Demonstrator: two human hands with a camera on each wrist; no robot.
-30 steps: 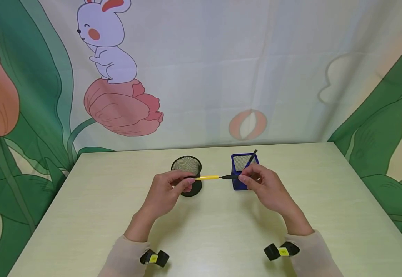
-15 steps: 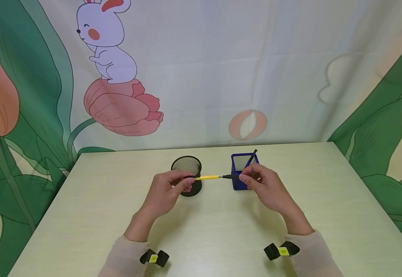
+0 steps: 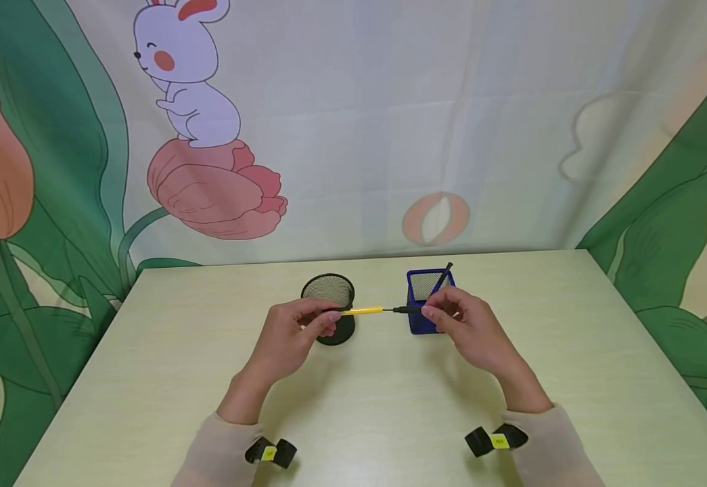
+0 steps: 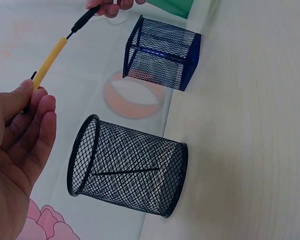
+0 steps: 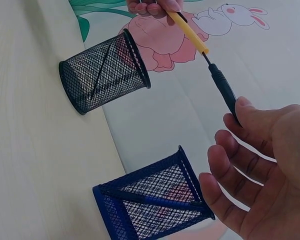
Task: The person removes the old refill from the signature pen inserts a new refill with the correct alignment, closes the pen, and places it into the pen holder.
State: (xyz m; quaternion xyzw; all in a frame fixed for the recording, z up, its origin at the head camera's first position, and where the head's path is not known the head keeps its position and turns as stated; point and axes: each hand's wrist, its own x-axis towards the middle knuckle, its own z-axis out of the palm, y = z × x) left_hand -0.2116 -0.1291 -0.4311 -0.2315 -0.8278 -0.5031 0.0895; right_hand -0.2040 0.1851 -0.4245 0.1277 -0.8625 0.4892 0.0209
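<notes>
Over the middle of the table, both hands hold the parts of a pen in one line. My left hand [image 3: 289, 338] pinches the yellow pen barrel [image 3: 364, 311] between thumb and fingertips; its far end is hidden by them. My right hand [image 3: 465, 328] pinches the black pen grip [image 5: 223, 87] with thumb and forefinger, the other fingers loosely bent. A thin dark refill [image 5: 206, 57] bridges the short gap between barrel and grip. Behind the left hand stands a round black mesh pen holder [image 4: 130, 170]. Behind the right hand is a square blue mesh pen holder [image 4: 162, 55].
A dark pen [image 3: 444, 276] leans in the blue holder, its end above the rim. Both holders stand towards the back of the pale wooden table [image 3: 377, 412]. A curtain [image 3: 353, 122] printed with a rabbit and flowers hangs behind the back edge.
The black grip and the yellow barrel have moved slightly apart, so a little more of the refill shows between them. The holders have stayed where they were.
</notes>
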